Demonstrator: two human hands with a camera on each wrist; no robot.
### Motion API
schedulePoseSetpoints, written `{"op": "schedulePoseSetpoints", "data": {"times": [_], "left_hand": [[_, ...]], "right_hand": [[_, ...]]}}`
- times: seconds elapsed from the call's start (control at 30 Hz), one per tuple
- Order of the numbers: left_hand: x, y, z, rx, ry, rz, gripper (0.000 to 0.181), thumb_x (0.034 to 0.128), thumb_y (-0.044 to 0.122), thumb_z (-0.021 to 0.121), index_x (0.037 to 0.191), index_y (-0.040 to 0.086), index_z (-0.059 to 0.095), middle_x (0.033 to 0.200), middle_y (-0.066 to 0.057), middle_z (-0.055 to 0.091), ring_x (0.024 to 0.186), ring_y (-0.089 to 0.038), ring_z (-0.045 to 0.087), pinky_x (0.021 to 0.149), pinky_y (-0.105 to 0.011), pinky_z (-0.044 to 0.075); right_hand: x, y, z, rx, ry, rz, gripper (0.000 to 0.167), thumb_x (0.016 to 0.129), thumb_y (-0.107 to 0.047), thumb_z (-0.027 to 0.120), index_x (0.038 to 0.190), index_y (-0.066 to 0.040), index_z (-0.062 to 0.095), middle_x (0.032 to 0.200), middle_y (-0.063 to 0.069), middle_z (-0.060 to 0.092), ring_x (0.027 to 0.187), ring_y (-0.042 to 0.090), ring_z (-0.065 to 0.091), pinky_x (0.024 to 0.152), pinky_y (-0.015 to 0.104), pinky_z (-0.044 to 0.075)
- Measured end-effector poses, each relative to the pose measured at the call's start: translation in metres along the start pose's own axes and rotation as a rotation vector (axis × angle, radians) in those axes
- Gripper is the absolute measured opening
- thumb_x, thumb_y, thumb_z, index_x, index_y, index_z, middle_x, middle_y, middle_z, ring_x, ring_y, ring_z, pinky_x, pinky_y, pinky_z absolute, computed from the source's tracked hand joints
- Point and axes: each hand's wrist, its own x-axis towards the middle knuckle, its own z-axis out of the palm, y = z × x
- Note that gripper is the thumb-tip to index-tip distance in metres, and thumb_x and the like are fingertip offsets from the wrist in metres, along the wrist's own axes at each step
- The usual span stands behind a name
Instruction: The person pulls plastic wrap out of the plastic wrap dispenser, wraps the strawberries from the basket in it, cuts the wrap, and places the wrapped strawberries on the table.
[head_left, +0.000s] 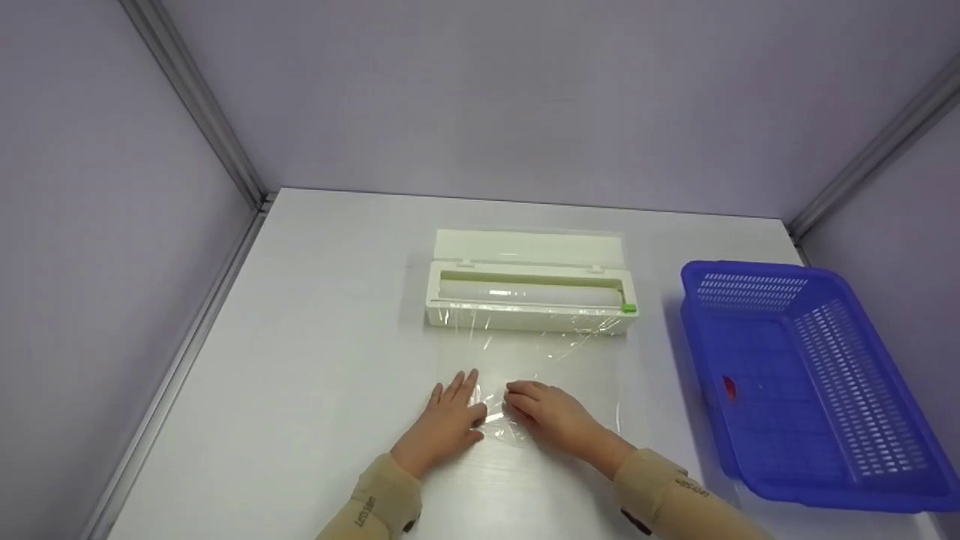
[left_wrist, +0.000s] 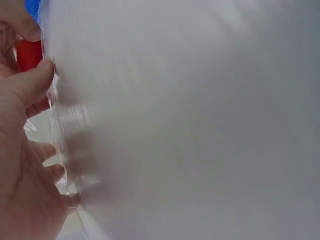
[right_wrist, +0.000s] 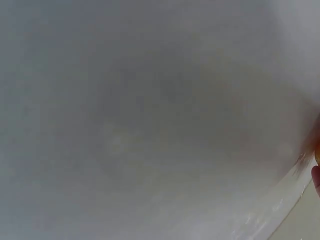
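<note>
A clear sheet of cling film (head_left: 551,367) runs from the roll (head_left: 529,292) in a white dispenser box (head_left: 525,319) toward both hands. My left hand (head_left: 444,427) is at the film's near end, thumb and index finger pinching its edge. The other left fingers are spread against the film. To the right, my right hand (head_left: 555,420) has bent fingers gripping the same end. In the left wrist view, film (left_wrist: 190,120) fills most of the picture beside the left thumb (left_wrist: 32,82). A red patch (left_wrist: 29,54) shows between the hands; its kind is unclear.
The dispenser's lid (head_left: 529,246) is raised at the back, and a green slider (head_left: 628,308) sits at the box's right end. A blue plastic basket (head_left: 780,491) with a red spot inside stands on the right. Panels enclose the white table (head_left: 315,322).
</note>
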Motion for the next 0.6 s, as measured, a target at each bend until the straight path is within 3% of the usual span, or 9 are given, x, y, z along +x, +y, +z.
{"op": "schedulePoseSetpoints", "data": {"times": [0.13,0.33,0.6], "left_hand": [[0.001,0.002,0.002,0.011,0.024,0.003,0.009,0.0898,0.027,0.058,0.087,0.018,0.056,0.151,-0.021,0.023,0.139,-0.042,0.021,0.106,-0.064,0.024],[0.003,0.006,0.001,0.046,-0.002,-0.031,0.013,0.0931,0.024,0.053,0.095,0.013,0.059,0.151,-0.020,0.023,0.139,-0.040,0.020,0.106,-0.063,0.025],[0.004,0.008,-0.005,-0.007,-0.005,-0.049,0.010,0.0934,0.020,0.050,0.089,0.011,0.053,0.150,-0.021,0.025,0.139,-0.040,0.022,0.105,-0.063,0.026]], "right_hand": [[-0.003,-0.001,0.002,0.048,-0.012,0.011,0.031,0.092,-0.014,0.053,0.123,-0.008,0.056,0.128,0.007,0.056,0.119,0.024,0.053,0.097,0.037,0.046],[-0.007,-0.003,0.002,0.079,-0.025,0.047,0.041,0.089,-0.013,0.059,0.129,-0.007,0.050,0.135,0.009,0.050,0.125,0.025,0.049,0.100,0.039,0.044],[-0.016,-0.017,0.001,-0.032,0.025,0.163,0.058,0.082,-0.035,0.067,0.131,-0.010,0.048,0.138,0.007,0.046,0.125,0.025,0.046,0.100,0.040,0.043]]}}
